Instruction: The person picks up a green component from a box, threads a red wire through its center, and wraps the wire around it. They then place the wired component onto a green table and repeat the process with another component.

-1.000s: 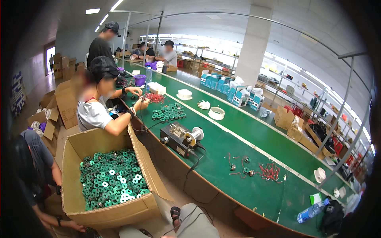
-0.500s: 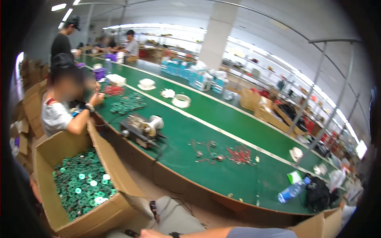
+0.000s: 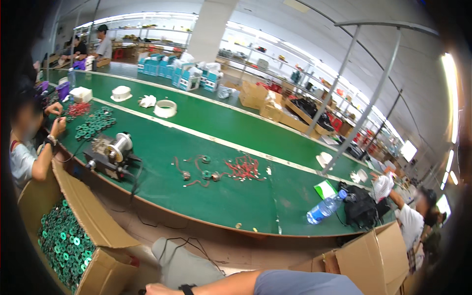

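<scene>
My right forearm runs leftward along the lower edge from a grey-blue sleeve, with a black band at the wrist. Only the back of my right hand [image 3: 160, 289] shows, over my lap beside my grey trouser leg [image 3: 187, 265]. Its fingers are cut off by the lower edge, so any grip is hidden. My left hand is out of the picture. Nearest on the left stands an open cardboard box [image 3: 105, 270] full of green ring-shaped parts [image 3: 64, 241]. Ahead on the green bench [image 3: 236, 211] lie red-wired pieces [image 3: 243, 167] and a few small wired coils [image 3: 206, 174].
A dark machine with a metal spool [image 3: 115, 152] stands at the bench's left, by green rings [image 3: 96, 123] and a seated co-worker [image 3: 29, 157]. On the right are a water bottle [image 3: 327, 209], a black bag [image 3: 361, 206], a cardboard box [image 3: 376, 258] and another person [image 3: 410, 221].
The view has swung to the right, so the bench and left box sit further left. Another person on the right has come into fuller view. My right forearm remains along the lower edge.
</scene>
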Tool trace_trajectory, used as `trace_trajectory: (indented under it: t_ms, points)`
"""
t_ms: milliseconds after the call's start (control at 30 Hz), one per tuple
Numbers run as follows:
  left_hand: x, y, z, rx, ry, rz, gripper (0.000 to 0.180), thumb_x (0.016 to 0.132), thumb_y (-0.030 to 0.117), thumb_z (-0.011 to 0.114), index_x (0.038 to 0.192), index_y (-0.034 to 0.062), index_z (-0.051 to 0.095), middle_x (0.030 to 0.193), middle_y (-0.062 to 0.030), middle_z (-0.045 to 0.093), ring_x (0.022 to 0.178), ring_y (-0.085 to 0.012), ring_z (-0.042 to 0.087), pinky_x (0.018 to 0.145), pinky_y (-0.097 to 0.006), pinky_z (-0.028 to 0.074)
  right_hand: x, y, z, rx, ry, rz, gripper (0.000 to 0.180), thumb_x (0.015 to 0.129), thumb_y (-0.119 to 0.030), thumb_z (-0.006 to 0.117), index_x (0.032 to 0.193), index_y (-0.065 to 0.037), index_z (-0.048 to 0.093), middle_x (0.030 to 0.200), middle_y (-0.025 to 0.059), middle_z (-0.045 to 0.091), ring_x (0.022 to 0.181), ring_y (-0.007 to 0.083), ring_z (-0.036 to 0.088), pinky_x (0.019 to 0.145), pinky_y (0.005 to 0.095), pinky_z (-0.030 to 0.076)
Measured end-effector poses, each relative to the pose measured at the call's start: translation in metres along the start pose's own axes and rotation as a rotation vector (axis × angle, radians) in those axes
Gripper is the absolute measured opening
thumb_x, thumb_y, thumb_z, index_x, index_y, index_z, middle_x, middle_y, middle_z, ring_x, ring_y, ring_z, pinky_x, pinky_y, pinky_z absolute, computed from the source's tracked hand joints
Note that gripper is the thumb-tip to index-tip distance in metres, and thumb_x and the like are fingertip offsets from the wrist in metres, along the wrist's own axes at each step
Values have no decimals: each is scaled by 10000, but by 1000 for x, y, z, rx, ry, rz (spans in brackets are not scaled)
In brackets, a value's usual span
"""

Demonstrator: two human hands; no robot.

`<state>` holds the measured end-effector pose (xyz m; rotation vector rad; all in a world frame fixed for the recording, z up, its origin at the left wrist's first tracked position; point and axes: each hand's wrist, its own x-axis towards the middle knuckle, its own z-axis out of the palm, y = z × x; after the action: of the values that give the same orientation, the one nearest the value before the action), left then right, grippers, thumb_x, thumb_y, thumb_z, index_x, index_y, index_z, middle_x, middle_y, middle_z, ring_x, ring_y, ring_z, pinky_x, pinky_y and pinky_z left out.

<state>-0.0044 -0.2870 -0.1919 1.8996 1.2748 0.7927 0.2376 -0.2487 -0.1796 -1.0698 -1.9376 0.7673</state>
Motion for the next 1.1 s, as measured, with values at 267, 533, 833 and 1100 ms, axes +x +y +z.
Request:
trace_trajectory:
  t_ms: [267,533,833,1100]
  points:
    - [35,25,31,-27,-118,20,396,985,196,651,1285,-61,671,1220,-206,700,1078,-300,657,955,-387,513,-34,20,-13,-51,145,99,244,819,-287,624,657,-108,655,612,161,628,560,394,627,512,500,470]
    - [54,61,47,-181,-208,-68,385,1010,150,630,1338,-52,639,1281,-192,683,1155,-268,628,1013,-367,484,-67,15,-29,-175,152,29,286,857,-310,610,662,-112,678,603,155,628,556,389,621,492,475,473]
    - [59,62,59,-200,-258,-22,398,1020,128,586,1365,-69,603,1286,-207,673,1129,-278,639,988,-362,501,-75,-20,-58,-109,210,-28,280,881,-310,599,674,-136,671,632,136,640,585,378,623,529,492,479]
    - [60,42,63,-207,-233,63,417,1010,156,633,1348,-89,610,1263,-202,675,1096,-278,651,960,-361,519,-67,3,-58,-37,343,12,248,833,-296,627,661,-122,666,617,158,630,544,381,600,510,486,479]
